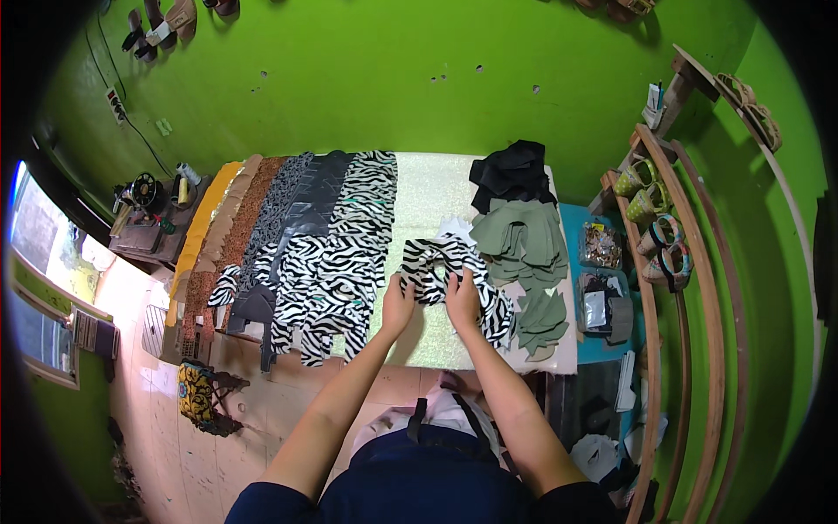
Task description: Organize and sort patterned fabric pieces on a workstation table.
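Note:
My left hand (398, 302) and my right hand (463, 299) both rest on a small pile of zebra-striped cut pieces (441, 262) lying on a pale glittery table top (436, 196). The left hand pinches the pile's near-left edge, while the right hand presses on its near-right part, fingers curled around a piece. More zebra-striped pieces (336, 262) lie in overlapping rows to the left of my hands. A stack of olive-green cut pieces (524, 240) sits just right of the pile, with a black heap (511, 170) behind it.
Rows of brown, tan, grey and black cut pieces (262, 218) cover the table's left side. A sewing machine (144, 196) stands on a stand far left. Wooden curved shelves (663, 244) with sandals stand right. A blue surface (598, 288) holds bags. A patterned stool (199, 393) sits below.

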Available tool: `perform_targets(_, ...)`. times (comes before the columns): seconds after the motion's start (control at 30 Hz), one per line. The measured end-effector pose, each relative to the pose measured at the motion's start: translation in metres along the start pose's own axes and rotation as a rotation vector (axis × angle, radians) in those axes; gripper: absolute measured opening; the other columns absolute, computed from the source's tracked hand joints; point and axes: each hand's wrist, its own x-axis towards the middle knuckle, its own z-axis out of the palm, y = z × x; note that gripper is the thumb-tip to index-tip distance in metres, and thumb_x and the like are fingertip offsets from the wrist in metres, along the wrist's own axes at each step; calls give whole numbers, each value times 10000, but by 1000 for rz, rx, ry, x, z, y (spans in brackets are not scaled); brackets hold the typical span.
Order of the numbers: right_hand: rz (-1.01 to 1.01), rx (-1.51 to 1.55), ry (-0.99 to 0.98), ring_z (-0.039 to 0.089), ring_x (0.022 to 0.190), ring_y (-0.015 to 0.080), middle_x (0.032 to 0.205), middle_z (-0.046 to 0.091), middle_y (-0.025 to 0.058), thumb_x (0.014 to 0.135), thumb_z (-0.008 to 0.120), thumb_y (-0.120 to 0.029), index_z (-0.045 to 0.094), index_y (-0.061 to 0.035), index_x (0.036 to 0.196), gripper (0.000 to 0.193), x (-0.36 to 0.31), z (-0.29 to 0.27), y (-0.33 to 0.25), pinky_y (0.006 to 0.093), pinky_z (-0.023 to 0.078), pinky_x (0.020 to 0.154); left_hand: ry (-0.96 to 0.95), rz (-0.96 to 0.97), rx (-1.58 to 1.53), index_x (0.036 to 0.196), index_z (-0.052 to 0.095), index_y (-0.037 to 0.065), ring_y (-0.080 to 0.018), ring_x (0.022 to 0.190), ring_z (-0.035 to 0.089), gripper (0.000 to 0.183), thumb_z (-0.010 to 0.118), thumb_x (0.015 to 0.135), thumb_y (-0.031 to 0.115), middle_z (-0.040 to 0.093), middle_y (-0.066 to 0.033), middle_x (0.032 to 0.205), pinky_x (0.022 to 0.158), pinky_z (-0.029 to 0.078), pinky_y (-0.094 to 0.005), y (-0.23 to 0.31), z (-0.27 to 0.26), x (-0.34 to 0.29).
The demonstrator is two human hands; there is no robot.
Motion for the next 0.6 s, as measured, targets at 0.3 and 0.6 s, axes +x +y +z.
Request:
perform_targets(0.3,-181,-244,114,531,850,275,877,595,105,818,479,-165,547,-83,972,188,-103,6,31,394,367,773,-167,-138,81,951,537,-42,-355,692,582,317,545,810,241,584,-235,742,627,449,-390,-45,-24,-72)
perform_targets(0.6,-110,-383,68,446,932,287,974,515,117,813,492,-217,572,-109,948,190,-130,-8,28,417,331,802,-289,-189,204,926,563,-52,-385,753,588,333,531,764,237,594,-270,788,716,462,-416,-60,-29,-81)
